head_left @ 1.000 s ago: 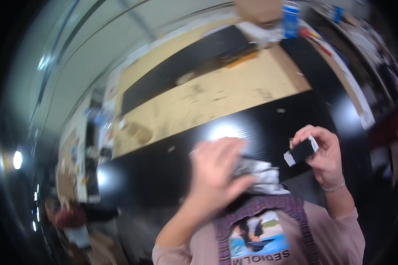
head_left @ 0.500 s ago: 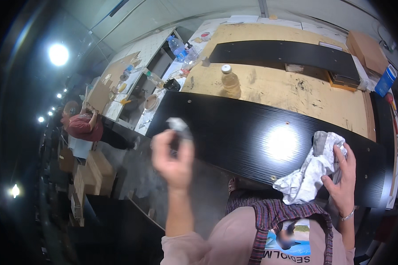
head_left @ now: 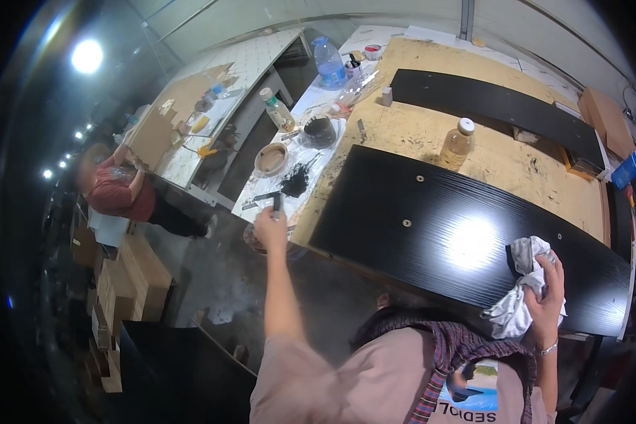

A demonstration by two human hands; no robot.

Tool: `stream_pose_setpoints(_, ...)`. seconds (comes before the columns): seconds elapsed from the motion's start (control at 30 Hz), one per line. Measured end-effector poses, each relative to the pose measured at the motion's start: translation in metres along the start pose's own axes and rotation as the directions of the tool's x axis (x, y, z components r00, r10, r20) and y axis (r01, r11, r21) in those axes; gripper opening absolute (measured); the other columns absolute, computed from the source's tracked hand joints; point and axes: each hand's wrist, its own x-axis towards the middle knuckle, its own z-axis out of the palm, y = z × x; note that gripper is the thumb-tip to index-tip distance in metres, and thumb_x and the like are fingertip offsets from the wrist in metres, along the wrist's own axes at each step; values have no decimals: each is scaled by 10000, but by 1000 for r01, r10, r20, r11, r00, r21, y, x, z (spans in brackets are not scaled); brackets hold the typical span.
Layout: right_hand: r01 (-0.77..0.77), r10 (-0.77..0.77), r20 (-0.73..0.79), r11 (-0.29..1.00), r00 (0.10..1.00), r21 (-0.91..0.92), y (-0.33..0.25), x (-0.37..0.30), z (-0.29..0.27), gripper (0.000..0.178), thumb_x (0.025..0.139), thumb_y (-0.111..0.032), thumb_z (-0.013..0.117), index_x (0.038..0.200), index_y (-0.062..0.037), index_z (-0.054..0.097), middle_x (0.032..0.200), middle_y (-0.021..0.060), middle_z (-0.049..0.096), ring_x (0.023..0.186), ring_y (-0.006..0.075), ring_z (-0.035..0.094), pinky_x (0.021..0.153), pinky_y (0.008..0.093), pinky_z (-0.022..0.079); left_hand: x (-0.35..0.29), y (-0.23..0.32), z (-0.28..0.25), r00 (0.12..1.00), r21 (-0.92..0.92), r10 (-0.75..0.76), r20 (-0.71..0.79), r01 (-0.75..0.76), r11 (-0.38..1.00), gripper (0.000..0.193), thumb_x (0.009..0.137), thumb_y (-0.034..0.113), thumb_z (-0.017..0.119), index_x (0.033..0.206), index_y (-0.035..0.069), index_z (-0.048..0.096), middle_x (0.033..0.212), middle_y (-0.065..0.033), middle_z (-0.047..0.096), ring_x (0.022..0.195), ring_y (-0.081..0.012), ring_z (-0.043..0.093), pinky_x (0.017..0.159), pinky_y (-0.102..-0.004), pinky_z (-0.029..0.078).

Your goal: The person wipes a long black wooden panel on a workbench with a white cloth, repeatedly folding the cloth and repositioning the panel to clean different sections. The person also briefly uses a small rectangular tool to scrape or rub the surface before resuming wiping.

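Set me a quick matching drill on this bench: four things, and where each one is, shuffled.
Things
1. Crumpled cloth
2. Small dark piece
3. White-capped bottle
4. Black patch

Places
A. Beyond the far edge of the glossy black panel
B. Held in the left hand
C. On the whitish side table, beside the round tub
D. Gripped by the right hand

Pairs: 1-D, 2-B, 3-A, 4-C

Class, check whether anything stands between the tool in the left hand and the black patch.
Nothing visible does: the tool in the left hand is near the black patch; the round tub stands clear of the gap.
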Motion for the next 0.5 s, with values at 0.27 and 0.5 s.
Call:
stream_pose_setpoints(0.27, -94, 92, 40, 994, 995, 59, -30, 11, -4, 556, 627, 141, 460, 1111, 11, 701, 1196, 135, 670, 1264, 290, 597, 1142, 358, 375, 5, -30, 43, 986, 294, -24, 166, -27, 955, 444, 813, 355, 718, 1188, 118, 716, 1134, -116, 683, 1170, -332, 586, 974, -520, 436)
stream_pose_setpoints(0.5, 538, -526, 114, 830, 843, -147, -108, 71, 69, 505, 623, 110, 638, 1099, -48, 700, 1252, 199, 631, 1199, 431, 595, 978, 499, 515, 31, -29, 21, 995, -272, 42, 88, -17, 962, 429, 899, 179, 734, 1289, 15, 662, 1174, -161, 714, 1079, -307, 680, 955, -417, 517)
